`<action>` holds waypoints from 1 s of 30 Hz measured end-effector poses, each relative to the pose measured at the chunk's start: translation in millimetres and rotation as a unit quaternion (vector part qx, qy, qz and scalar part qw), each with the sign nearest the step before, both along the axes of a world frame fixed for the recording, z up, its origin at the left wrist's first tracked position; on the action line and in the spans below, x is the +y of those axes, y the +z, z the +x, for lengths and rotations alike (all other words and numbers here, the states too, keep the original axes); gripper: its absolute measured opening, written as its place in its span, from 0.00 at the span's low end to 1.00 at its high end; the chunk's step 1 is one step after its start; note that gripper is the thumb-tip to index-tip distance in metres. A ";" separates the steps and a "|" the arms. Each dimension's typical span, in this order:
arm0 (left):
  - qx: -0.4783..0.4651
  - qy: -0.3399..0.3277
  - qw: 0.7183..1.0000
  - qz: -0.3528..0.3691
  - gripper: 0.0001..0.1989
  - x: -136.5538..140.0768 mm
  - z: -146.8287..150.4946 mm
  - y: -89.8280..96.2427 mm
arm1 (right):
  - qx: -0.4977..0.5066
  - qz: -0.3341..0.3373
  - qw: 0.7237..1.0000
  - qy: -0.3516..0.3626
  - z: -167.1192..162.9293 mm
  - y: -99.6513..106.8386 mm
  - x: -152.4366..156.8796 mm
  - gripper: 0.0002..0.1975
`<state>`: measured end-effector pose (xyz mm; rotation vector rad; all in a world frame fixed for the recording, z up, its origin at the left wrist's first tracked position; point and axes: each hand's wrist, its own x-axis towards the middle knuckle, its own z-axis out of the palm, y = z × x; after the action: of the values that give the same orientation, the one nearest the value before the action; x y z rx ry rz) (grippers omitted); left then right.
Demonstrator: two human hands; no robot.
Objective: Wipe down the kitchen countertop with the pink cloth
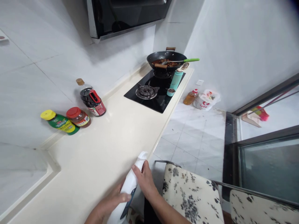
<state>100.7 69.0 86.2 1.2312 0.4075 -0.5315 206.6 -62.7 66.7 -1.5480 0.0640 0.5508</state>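
Both my hands hold a long white bottle-like container [130, 180] with a dark label, tilted over the front edge of the counter. My left hand [116, 199] wraps its lower part, thumb across the front. Higher up, my right hand [145, 180] closes around it just below its narrow white top. Whether that top is a cap or a folded end, I cannot tell. The container's lower end runs to the bottom of the view.
On the pale counter [109, 149] stand a green bottle [63, 123], a red-lidded jar [79, 118] and a dark sauce bottle [93, 101]. The stove [161, 102] bears a wok [154, 59] of food and a turquoise flask [175, 81]. Floral chairs [184, 193] stand right.
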 end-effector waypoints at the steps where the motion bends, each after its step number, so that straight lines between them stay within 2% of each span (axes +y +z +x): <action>1: -0.004 -0.003 1.000 0.002 0.46 0.0 6.1 0.4 | -0.001 -0.002 1.000 -0.004 5.2 0.4 -0.4 0.17; 7: 0.001 -0.029 0.999 0.039 0.46 -1.8 46.7 10.6 | -0.004 -0.031 0.999 -0.018 41.0 1.3 -2.5 0.18; 14: 0.001 -0.026 0.999 0.030 0.43 -5.1 81.8 11.4 | -0.014 -0.053 0.997 -0.062 73.5 -4.2 -3.3 0.17; 30: 0.048 -0.021 0.998 0.016 0.42 -8.4 110.4 2.6 | 0.004 -0.027 0.998 -0.053 102.2 -14.5 -9.2 0.18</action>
<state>211.1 60.6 88.8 1.2504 0.4732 -0.6241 308.8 -71.9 52.2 -1.5863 0.1671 0.4740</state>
